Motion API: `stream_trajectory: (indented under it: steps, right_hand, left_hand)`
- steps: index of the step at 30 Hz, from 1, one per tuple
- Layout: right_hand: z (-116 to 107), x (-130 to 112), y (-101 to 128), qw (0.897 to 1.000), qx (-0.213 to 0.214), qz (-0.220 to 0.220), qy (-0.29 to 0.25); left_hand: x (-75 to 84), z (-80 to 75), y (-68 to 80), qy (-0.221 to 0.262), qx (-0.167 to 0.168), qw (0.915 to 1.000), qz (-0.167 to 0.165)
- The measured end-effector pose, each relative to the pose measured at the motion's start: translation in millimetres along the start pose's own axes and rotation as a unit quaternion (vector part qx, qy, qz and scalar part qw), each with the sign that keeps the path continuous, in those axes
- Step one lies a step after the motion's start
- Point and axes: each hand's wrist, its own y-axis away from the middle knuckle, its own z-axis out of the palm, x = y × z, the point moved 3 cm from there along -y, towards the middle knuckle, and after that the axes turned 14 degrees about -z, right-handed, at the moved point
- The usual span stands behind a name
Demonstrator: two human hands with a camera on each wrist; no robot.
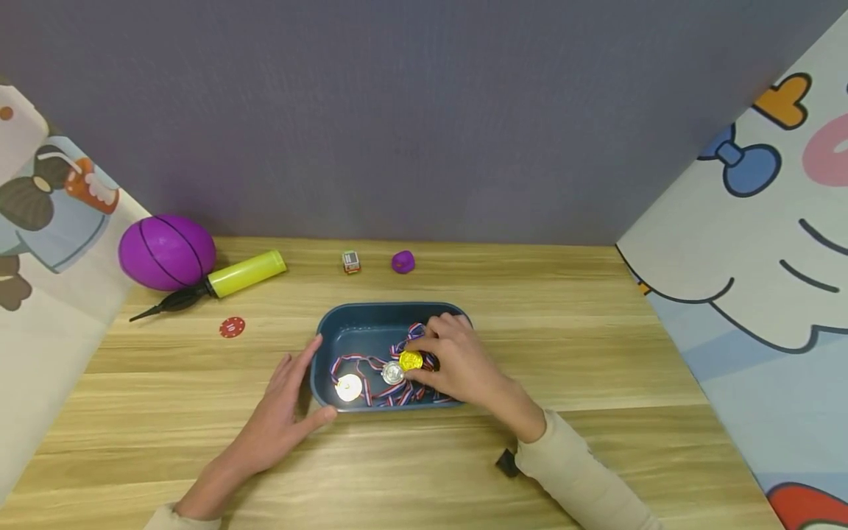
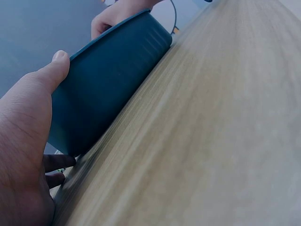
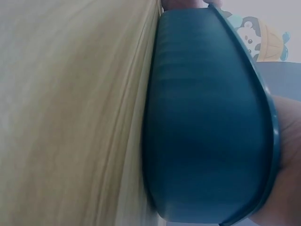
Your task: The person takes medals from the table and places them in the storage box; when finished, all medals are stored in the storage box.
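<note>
A dark blue oblong tray [image 1: 351, 318] sits mid-table and holds medals on red, white and blue ribbons [image 1: 391, 397]. My right hand [image 1: 457, 361] reaches into the tray and pinches a gold medal [image 1: 411, 361]. Beside it lie a silver medal [image 1: 392, 373] and another shiny medal [image 1: 348, 387]. My left hand [image 1: 291, 401] rests with straight fingers against the tray's left end, thumb at the front corner. The left wrist view shows my left thumb [image 2: 56, 70] on the tray wall [image 2: 103, 84]. In the right wrist view, the tray's outer wall [image 3: 207, 122] fills the frame, the medals hidden.
A purple ball [image 1: 167, 252] and a yellow hand pump [image 1: 218, 283] lie at the back left, a red chip [image 1: 232, 327] nearer. A small toy block [image 1: 351, 262] and a purple piece [image 1: 403, 262] sit at the back. Patterned panels wall in both sides of the wooden table [image 1: 596, 353].
</note>
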Motion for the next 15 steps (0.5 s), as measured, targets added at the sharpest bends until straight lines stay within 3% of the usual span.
stream_trajectory:
  steps: [8, 12, 15]
  right_hand:
    - [-4.1, 3.4, 3.0, 0.999, 0.025, 0.018, -0.015]
    - [-10.3, 7.5, 8.0, 0.995, 0.083, 0.033, -0.051]
    - [-14.5, 12.5, 13.8, 0.985, 0.145, 0.040, -0.081]
  left_hand:
    - [-0.8, 0.3, 0.2, 0.002, 0.001, 1.0000, 0.002]
    - [-1.1, 0.7, 0.2, 0.000, 0.001, 1.0000, 0.003]
    - [-1.0, 0.7, 0.7, -0.001, 0.001, 1.0000, 0.002]
